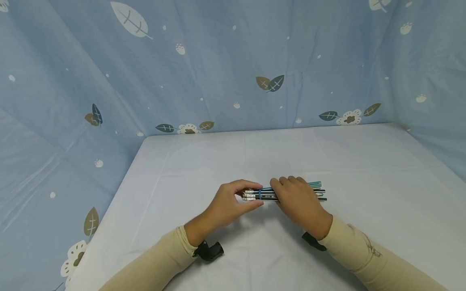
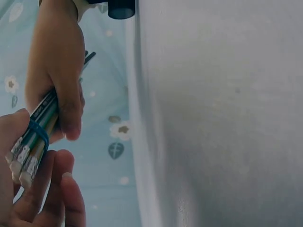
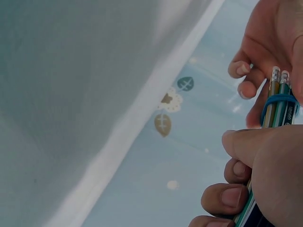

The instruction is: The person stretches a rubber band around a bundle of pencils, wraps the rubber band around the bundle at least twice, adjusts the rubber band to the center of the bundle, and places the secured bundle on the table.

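Note:
A bundle of pencils with white eraser ends is held above the white table, the erasers pointing left. A blue rubber band circles it near those ends. My right hand wraps around the middle of the bundle, the far ends sticking out past it. At the eraser end, the thumb and fingers of my left hand pinch the bundle from both sides by the band. The left wrist view shows the band close between that thumb and index finger. In the right wrist view the erasers face the left palm.
A white cloth covers the table. Behind and to the left hangs a blue curtain with leaf and flower prints. Black straps with small devices sit on the wrists.

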Available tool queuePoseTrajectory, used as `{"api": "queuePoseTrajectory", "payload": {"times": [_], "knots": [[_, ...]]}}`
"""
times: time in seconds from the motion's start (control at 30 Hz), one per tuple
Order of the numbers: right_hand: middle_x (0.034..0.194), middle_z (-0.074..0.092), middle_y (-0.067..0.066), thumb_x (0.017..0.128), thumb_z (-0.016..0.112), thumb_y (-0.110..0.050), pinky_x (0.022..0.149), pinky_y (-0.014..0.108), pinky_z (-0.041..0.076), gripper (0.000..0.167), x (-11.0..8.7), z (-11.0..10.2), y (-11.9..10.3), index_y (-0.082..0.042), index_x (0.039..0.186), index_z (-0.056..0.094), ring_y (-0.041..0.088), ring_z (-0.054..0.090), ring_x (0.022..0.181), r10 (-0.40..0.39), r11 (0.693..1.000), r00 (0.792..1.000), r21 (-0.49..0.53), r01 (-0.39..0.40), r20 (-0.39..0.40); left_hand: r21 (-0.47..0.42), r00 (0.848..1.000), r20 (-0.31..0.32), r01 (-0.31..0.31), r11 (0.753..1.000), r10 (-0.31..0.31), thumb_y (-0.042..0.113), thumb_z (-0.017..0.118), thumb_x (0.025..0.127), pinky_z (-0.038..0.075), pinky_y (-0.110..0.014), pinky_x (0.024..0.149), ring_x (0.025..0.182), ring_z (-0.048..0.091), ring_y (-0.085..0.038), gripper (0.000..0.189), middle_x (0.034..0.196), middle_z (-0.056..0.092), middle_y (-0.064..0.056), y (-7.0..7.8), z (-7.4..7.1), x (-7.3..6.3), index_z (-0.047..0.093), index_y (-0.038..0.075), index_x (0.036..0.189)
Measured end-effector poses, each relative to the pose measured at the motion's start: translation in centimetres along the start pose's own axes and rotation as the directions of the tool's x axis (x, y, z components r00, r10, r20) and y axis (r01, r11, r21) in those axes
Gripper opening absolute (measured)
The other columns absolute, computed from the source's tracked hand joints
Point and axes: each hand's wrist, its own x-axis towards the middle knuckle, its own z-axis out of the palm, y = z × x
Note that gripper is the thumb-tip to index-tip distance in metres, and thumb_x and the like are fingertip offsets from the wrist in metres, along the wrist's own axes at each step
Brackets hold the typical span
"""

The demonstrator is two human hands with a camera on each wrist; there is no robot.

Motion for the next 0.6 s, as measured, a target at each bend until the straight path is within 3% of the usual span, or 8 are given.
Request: {"api": "queuePoseTrajectory", "payload": {"times": [0.23,0.6], "knots": [[0.066,0.057,0.002,0.074,0.086,-0.009,0.055,0.030,0.040,0.031,-0.14,-0.07,-0.48,-0.009,0.085,0.057,0.017,0.049,0.056,-0.030,1.000,0.999,0.003,0.030,-0.020,-0.027,0.999,0.035,0.015,1.000,-0.014,0.024,0.082,0.084,0.055,-0.023,0.073,0.093,0.066,-0.008,0.038,0.120,0.072,0.005,0.46,0.38,-0.18,0.073,0.022,0.121],[0.065,0.058,0.001,0.074,0.086,-0.008,0.053,0.029,0.039,0.030,-0.26,0.23,-0.65,-0.009,0.084,0.057,0.016,0.049,0.054,-0.039,0.999,0.999,-0.008,0.039,-0.011,-0.025,0.995,0.057,0.080,0.997,-0.078,0.023,0.083,0.083,0.057,-0.023,0.073,0.091,0.069,-0.005,0.039,0.118,0.074,0.002,0.79,0.65,-0.17,0.073,0.019,0.121]]}}
